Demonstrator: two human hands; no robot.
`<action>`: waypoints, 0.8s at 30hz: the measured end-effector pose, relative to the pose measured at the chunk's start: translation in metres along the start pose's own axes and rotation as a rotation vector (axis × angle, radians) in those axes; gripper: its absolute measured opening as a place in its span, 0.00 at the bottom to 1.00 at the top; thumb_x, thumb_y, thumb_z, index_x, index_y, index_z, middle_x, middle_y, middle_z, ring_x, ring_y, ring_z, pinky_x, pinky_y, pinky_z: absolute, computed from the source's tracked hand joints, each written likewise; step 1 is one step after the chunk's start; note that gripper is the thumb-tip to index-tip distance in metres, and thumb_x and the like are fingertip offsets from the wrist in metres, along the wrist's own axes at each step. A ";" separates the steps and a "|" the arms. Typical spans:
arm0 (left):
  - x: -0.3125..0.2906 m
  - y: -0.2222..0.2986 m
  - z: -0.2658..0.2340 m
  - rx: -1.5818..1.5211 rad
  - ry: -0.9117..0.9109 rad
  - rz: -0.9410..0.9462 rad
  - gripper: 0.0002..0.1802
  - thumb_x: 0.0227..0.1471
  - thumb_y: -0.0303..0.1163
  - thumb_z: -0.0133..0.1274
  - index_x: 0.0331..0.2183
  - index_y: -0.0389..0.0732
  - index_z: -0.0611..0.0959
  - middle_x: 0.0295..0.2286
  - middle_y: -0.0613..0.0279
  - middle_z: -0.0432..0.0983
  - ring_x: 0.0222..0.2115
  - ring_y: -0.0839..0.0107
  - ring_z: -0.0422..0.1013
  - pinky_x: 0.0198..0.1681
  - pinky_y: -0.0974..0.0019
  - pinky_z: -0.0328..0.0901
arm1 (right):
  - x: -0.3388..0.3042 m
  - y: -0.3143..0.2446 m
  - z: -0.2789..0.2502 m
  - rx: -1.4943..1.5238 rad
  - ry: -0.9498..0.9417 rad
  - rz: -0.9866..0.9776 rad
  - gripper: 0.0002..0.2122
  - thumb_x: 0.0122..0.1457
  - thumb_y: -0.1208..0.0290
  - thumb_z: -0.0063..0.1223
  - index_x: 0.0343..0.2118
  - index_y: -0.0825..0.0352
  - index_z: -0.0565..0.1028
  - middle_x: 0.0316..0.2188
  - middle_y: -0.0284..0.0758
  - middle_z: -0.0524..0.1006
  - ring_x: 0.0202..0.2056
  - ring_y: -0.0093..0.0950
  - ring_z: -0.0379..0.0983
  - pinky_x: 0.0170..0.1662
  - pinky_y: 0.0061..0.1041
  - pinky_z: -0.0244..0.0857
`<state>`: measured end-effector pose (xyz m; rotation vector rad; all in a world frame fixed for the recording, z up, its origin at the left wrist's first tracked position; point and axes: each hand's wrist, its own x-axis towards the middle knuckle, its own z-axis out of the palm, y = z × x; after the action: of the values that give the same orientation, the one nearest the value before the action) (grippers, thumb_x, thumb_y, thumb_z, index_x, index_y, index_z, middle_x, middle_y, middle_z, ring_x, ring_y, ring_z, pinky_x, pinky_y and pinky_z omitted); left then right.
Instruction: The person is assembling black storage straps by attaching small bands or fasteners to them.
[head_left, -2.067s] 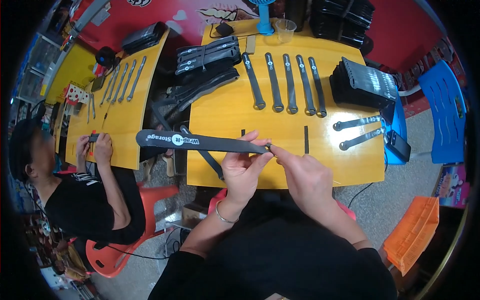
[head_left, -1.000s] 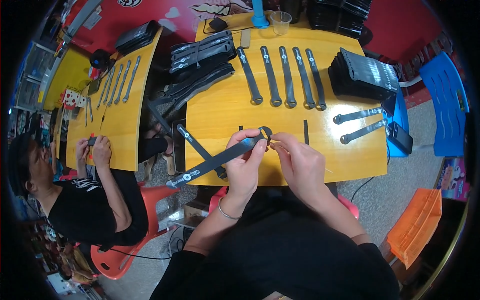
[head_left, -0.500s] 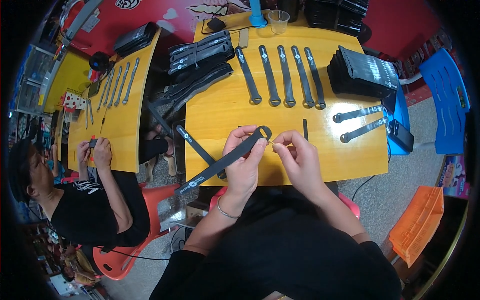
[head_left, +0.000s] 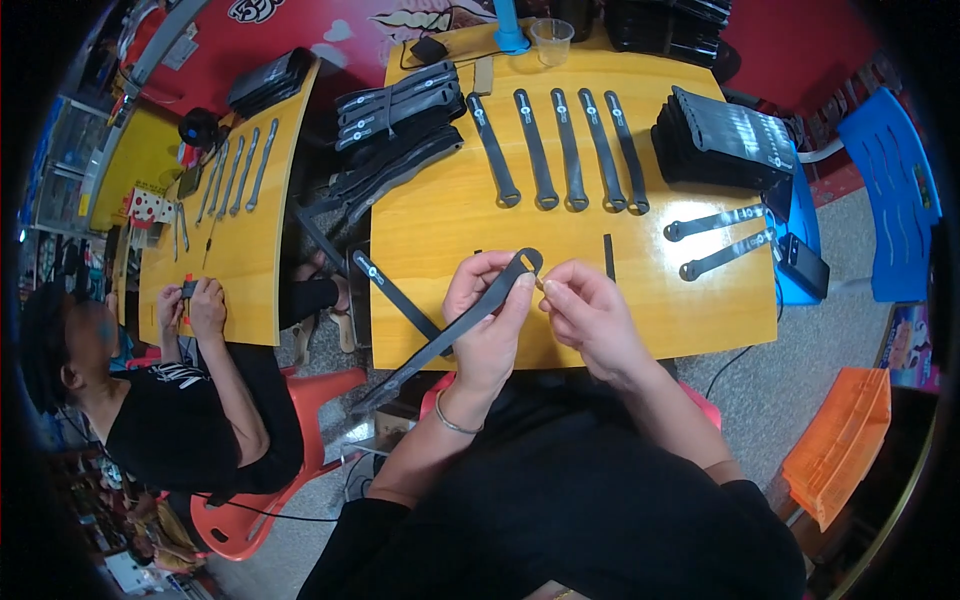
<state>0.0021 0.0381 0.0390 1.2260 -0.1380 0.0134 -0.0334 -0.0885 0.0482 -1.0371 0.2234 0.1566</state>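
A dark grey strap (head_left: pixel 458 328) with a looped, slotted end slants across my left hand (head_left: pixel 487 345), which is closed on it near the loop. Its long tail hangs down to the left past my wrist. At the loop, the fingertips of my right hand (head_left: pixel 598 318) pinch a thin yellowish stick (head_left: pixel 540 282), mostly hidden by the fingers. Under the held strap, another dark strap (head_left: pixel 395 295) lies at the table's left edge. Beyond my hands, several similar straps (head_left: pixel 573 150) lie side by side on the yellow table (head_left: pixel 430 215).
Bundled straps (head_left: pixel 398 115) sit at the back left, and a black stack (head_left: pixel 722 140) at the right. Two straps (head_left: pixel 715 226) lie near the right edge beside a blue chair. A clear cup (head_left: pixel 552 44) stands at the back. At left, a co-worker (head_left: pixel 190 430) handles something small.
My right hand has turned slightly, its fingertips closer to the strap's loop, and less of the stick shows. The strap's tail has tilted down and its print no longer shows clearly.
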 end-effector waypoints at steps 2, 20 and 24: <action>0.002 -0.001 -0.001 0.028 -0.008 0.020 0.13 0.47 0.17 0.53 0.38 0.34 0.73 0.29 0.64 0.73 0.29 0.83 0.69 0.33 0.81 0.64 | 0.001 -0.003 0.000 0.284 -0.065 0.191 0.03 0.60 0.73 0.46 0.33 0.66 0.68 0.25 0.29 0.70 0.20 0.11 0.58 0.21 0.09 0.51; -0.006 0.002 0.001 -0.204 0.042 -0.095 0.12 0.49 0.16 0.51 0.38 0.33 0.73 0.32 0.61 0.73 0.32 0.78 0.70 0.39 0.76 0.67 | 0.000 -0.006 0.006 -0.396 -0.028 -0.206 0.06 0.60 0.75 0.45 0.38 0.68 0.67 0.25 0.28 0.69 0.25 0.14 0.64 0.27 0.11 0.57; -0.008 0.002 0.004 -0.227 0.078 -0.149 0.10 0.50 0.18 0.51 0.37 0.33 0.73 0.30 0.62 0.73 0.31 0.78 0.69 0.38 0.77 0.66 | -0.005 -0.001 0.011 -0.256 0.018 -0.211 0.05 0.60 0.75 0.44 0.38 0.68 0.67 0.25 0.29 0.70 0.24 0.13 0.63 0.26 0.10 0.57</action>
<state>-0.0067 0.0354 0.0410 1.0044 0.0201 -0.0823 -0.0363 -0.0795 0.0558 -1.3092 0.1105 -0.0162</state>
